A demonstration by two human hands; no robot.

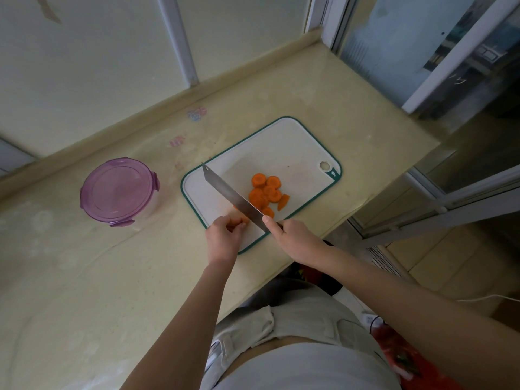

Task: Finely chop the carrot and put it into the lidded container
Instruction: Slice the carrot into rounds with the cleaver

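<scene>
Both hands worked at the near edge of the cutting board (295, 142). One left hand (225, 235), fingers curled, pinched a carrot stub (244, 220). One right hand (292, 237) gripped the single cleaver (231, 194) by its handle, forefinger on the spine. About eight carrot slices (267, 192) lay on the board, right of the blade. One closed purple-lidded container (118, 190) stood left of the board.

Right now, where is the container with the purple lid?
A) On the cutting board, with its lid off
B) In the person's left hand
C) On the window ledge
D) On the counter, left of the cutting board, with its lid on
D: the container stands closed on the counter, left of the cutting board and apart from it.
</scene>
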